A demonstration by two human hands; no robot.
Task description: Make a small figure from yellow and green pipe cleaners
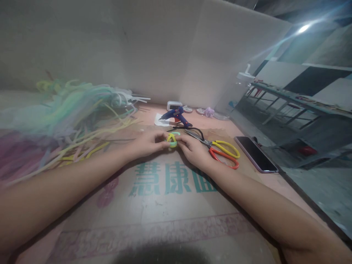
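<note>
Between my hands, above the cardboard sheet (pixel 165 209), is a small looped piece of yellow and mint-green pipe cleaner (pixel 172 139). My left hand (pixel 150 144) pinches its left side between thumb and fingers. From the other side, the fingertips of my right hand (pixel 192 148) are closed on it too. Just right of my right hand lie scissors (pixel 210 144) with one yellow and one red handle, blades pointing toward the back left. A blue glue gun (pixel 176 114) rests behind my hands, its nozzle over a white piece of paper (pixel 161 120).
A large heap of pastel pipe cleaners (pixel 82 99) spreads across the left. A phone (pixel 255 154) lies near the table's right edge. Toward the back are a small white device (pixel 174 105), a lilac fluffy piece (pixel 209 112) and a clear bottle (pixel 233 95). A grey wall stands behind.
</note>
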